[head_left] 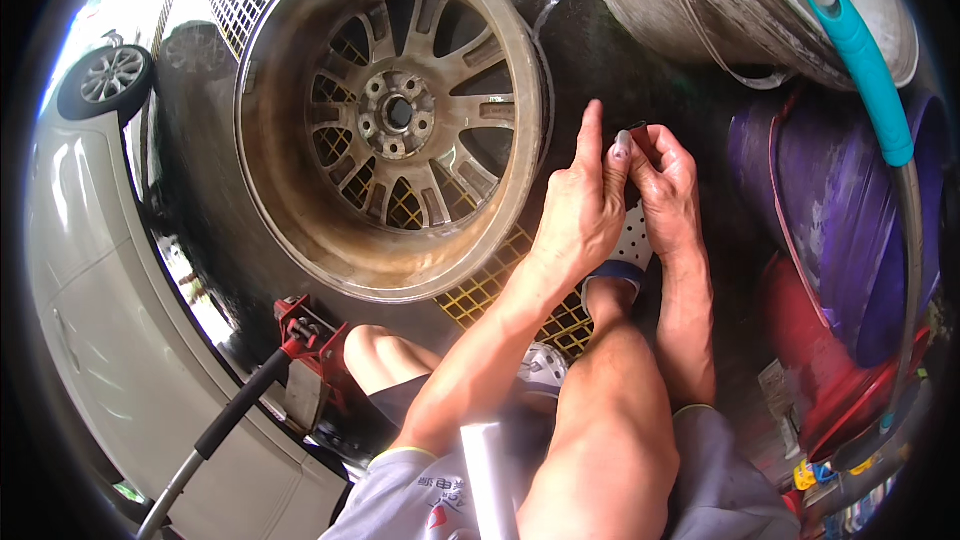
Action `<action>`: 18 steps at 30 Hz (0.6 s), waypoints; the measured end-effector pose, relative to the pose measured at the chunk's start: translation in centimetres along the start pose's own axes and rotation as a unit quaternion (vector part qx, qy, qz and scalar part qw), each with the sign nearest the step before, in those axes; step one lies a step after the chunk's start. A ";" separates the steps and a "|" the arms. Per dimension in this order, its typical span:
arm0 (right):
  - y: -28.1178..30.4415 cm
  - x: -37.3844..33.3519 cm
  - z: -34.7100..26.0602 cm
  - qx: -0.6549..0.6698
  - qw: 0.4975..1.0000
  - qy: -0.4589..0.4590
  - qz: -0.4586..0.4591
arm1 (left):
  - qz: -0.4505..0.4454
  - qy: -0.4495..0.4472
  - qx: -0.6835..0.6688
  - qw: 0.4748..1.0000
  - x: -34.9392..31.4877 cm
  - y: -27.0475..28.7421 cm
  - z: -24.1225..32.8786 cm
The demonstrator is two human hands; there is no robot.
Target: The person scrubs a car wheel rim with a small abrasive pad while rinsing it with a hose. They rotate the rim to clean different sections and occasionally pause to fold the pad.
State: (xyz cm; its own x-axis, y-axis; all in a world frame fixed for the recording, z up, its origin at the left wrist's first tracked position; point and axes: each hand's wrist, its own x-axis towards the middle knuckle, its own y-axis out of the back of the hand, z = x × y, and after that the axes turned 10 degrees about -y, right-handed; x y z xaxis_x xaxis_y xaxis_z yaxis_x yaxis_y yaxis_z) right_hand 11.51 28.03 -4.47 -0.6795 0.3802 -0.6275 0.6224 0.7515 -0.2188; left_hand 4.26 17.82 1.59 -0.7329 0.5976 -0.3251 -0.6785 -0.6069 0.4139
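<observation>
Just right of the wheel rim, my two hands come together. My right hand [668, 180] has its fingers closed in a pinch on a small dark reddish-brown piece [641, 137], whose exact kind I cannot make out. My left hand [580, 208] points its index finger straight out, and its thumb tip touches the edge of that piece; its other fingers are hidden. A large bare wheel rim [265, 210], brownish inside with several spokes and bolt holes, stands apart from my hands, its open side facing me.
A purple tub [830, 200] and a grimy pale bucket [655, 10] stand at right, with a turquoise-handled tool [860, 60] across them. At left are a light-coloured car [110, 270] and a red jack [310, 330] with a long handle. Yellow floor grating [480, 290] lies below the rim.
</observation>
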 end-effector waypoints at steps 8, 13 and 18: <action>-1.3 2.7 2.7 0.019 0.995 0.020 -0.095 | -0.039 -0.037 0.131 0.990 -1.9 1.7 -0.7; -3.3 12.1 5.7 -0.023 0.987 0.094 0.127 | 0.188 -0.223 0.272 0.917 -4.2 4.9 -2.3; -6.5 17.9 6.1 -0.270 0.942 0.117 0.164 | 0.103 -0.056 0.275 0.954 -5.6 6.1 -5.1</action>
State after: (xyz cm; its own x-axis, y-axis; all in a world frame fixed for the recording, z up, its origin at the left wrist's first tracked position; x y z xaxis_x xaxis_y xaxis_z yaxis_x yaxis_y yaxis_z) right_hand -2.37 26.68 -18.86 -0.5911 0.7008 -0.3993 0.5688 0.7132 0.4097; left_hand 3.92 8.11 1.61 -0.8170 0.5664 -0.1081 -0.3690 -0.3694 0.8529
